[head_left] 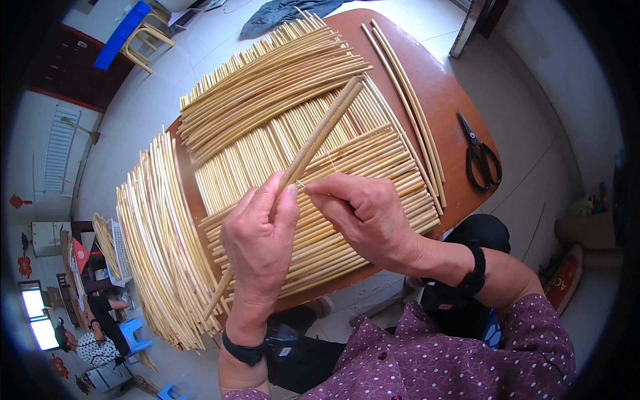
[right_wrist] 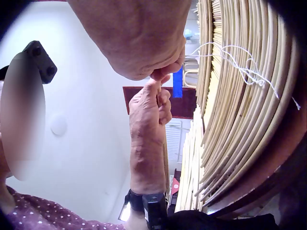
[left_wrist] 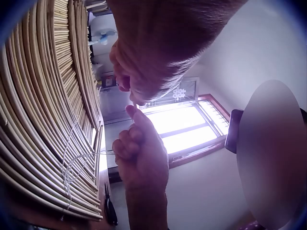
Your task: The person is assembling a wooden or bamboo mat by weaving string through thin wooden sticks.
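In the head view the left hand (head_left: 257,227) grips a stick (head_left: 319,133) that slants up and to the right, its thumb and forefinger near the lower part. Beside that thumb, the right hand (head_left: 367,217) pinches the end of a thin white string (head_left: 301,184). Both hands are above a mat of pale sticks (head_left: 233,163). From the right hand, in the right wrist view, white string (right_wrist: 249,72) trails in loose loops over the sticks. The fingertips of the two hands nearly meet; whether they touch cannot be told.
Black scissors (head_left: 481,157) lie on the brown table (head_left: 460,110) at the right, near several long loose sticks (head_left: 410,110). A pile of sticks (head_left: 163,240) is at the left, another bundle (head_left: 267,87) on the mat's far part. Another person (head_left: 97,343) sits at the far left.
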### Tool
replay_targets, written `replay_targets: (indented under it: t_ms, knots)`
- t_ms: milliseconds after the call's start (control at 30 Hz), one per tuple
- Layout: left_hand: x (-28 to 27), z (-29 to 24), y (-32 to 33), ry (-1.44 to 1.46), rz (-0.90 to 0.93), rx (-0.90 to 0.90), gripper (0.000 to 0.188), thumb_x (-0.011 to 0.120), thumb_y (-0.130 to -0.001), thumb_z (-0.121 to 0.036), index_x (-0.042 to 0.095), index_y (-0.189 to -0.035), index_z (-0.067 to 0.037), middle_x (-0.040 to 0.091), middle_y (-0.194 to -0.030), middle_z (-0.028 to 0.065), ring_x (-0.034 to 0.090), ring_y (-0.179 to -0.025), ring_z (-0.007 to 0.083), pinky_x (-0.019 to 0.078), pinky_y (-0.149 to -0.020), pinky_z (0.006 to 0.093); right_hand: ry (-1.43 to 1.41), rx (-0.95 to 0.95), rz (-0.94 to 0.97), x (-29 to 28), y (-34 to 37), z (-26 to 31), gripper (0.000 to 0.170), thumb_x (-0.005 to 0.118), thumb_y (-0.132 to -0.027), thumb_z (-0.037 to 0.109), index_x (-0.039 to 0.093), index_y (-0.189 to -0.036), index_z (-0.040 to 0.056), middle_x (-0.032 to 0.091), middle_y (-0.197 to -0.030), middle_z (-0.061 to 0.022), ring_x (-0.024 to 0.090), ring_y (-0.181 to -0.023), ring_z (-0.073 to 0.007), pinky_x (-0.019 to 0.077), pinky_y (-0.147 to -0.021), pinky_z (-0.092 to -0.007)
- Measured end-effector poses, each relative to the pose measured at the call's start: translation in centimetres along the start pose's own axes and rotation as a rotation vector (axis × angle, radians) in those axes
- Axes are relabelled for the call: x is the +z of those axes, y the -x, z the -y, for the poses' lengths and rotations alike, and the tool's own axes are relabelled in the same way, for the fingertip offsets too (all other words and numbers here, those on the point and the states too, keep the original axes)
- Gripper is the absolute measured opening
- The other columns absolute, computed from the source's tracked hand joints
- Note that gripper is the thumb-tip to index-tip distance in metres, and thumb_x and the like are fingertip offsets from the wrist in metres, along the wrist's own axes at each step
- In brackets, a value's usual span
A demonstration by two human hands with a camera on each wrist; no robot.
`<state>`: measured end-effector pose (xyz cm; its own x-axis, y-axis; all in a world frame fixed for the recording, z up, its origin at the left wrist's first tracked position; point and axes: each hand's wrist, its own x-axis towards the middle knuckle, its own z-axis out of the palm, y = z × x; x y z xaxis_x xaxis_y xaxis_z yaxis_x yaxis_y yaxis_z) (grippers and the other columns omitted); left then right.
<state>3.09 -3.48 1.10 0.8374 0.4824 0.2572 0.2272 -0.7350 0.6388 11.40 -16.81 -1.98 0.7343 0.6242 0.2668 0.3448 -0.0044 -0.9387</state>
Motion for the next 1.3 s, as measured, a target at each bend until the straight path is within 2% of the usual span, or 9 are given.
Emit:
replay_targets:
  t_ms: [33, 167, 233, 433, 633, 867, 1133, 1233, 1300]
  knots:
    - [0.0, 0.0, 0.0, 0.000, 0.000, 0.000, 0.025, 0.064, -0.088, -0.012, 0.068, -0.108, 0.002, 0.066, -0.076, 0.0106, 0.062, -0.060, 0.0155, 0.0471, -0.056, 0.0304, -0.018, -0.004, -0.003, 0.0, 0.0, 0.1, 0.008, 0.061, -0.087, 0.005, 0.062, -0.092, -0.0022, 0.061, -0.072, -0.0172, 0.065, -0.066, -0.0294, 0.0492, -0.056, -0.0364]
    - [0.1, 0.3, 0.2, -0.044, -0.019, 0.086, 0.026, 0.065, -0.087, -0.013, 0.067, -0.109, 0.002, 0.066, -0.076, 0.0110, 0.061, -0.059, 0.0176, 0.0470, -0.055, 0.0306, -0.002, -0.067, -0.042, 0.1, -0.1, -0.3, 0.009, 0.062, -0.087, 0.006, 0.063, -0.092, -0.0024, 0.063, -0.074, -0.0173, 0.066, -0.068, -0.0299, 0.0498, -0.057, -0.0368]
    - [0.0, 0.1, 0.2, -0.073, -0.037, 0.127, 0.026, 0.065, -0.087, -0.013, 0.067, -0.109, 0.001, 0.065, -0.076, 0.0107, 0.061, -0.058, 0.0186, 0.0466, -0.054, 0.0311, 0.006, 0.010, -0.005, -0.2, -0.1, 0.1, 0.011, 0.063, -0.087, 0.007, 0.065, -0.093, -0.0025, 0.064, -0.077, -0.0179, 0.067, -0.070, -0.0303, 0.0507, -0.059, -0.0362]
    - [0.1, -0.8, 0.6, -0.271, -0.061, 0.216, 0.025, 0.066, -0.086, -0.013, 0.067, -0.108, -0.002, 0.060, -0.071, 0.0086, 0.057, -0.052, 0.0194, 0.0436, -0.049, 0.0325, -0.132, 0.208, 0.057, -0.7, -0.1, 0.7, 0.016, 0.063, -0.089, 0.009, 0.067, -0.098, -0.0022, 0.066, -0.076, -0.0156, 0.067, -0.066, -0.0210, 0.0506, -0.057, -0.0314]
    - [0.3, -0.9, 0.5, -0.201, -0.086, 0.203, 0.025, 0.067, -0.085, -0.011, 0.067, -0.108, -0.002, 0.062, -0.073, 0.0090, 0.059, -0.054, 0.0188, 0.0440, -0.049, 0.0320, -0.109, 0.201, 0.087, -1.2, -0.5, 1.2, 0.017, 0.062, -0.090, 0.011, 0.068, -0.099, -0.0020, 0.066, -0.071, -0.0127, 0.064, -0.061, -0.0154, 0.0487, -0.052, -0.0286]
    - [0.3, -0.5, 0.4, -0.100, -0.090, 0.161, 0.024, 0.067, -0.085, -0.009, 0.066, -0.107, 0.002, 0.065, -0.077, 0.0121, 0.062, -0.059, 0.0204, 0.0478, -0.054, 0.0319, -0.168, 0.240, 0.117, -1.1, -0.7, 1.2, 0.016, 0.061, -0.090, 0.011, 0.067, -0.099, -0.0016, 0.065, -0.069, -0.0129, 0.063, -0.059, -0.0151, 0.0479, -0.052, -0.0292]
    - [1.3, 0.9, 0.2, -0.097, -0.101, 0.168, 0.023, 0.064, -0.088, -0.011, 0.068, -0.106, 0.001, 0.064, -0.073, 0.0095, 0.059, -0.054, 0.0169, 0.0444, -0.049, 0.0309, -0.095, 0.189, 0.057, -0.3, -0.6, 0.2, 0.013, 0.060, -0.090, 0.010, 0.065, -0.093, -0.0017, 0.061, -0.068, -0.0154, 0.063, -0.060, -0.0228, 0.0478, -0.054, -0.0327]
    - [0.5, 2.4, -0.6, -0.243, -0.083, 0.037, 0.025, 0.061, -0.092, -0.015, 0.068, -0.109, 0.001, 0.060, -0.064, 0.0024, 0.052, -0.048, 0.0094, 0.0377, -0.043, 0.0283, 0.012, 0.139, 0.124, -0.8, -0.1, 0.6, 0.011, 0.060, -0.089, 0.009, 0.064, -0.093, -0.0011, 0.062, -0.070, -0.0155, 0.064, -0.062, -0.0231, 0.0482, -0.055, -0.0331]
    - [-2.1, 3.2, -2.3, 0.031, -0.131, -0.238, 0.027, 0.058, -0.095, -0.019, 0.068, -0.110, 0.001, 0.052, -0.059, -0.0057, 0.042, -0.047, 0.0027, 0.0309, -0.042, 0.0246, 0.008, 0.051, 0.102, -0.4, 0.4, 0.4, 0.011, 0.061, -0.089, 0.008, 0.064, -0.094, -0.0009, 0.062, -0.072, -0.0155, 0.064, -0.063, -0.0235, 0.0484, -0.056, -0.0332]
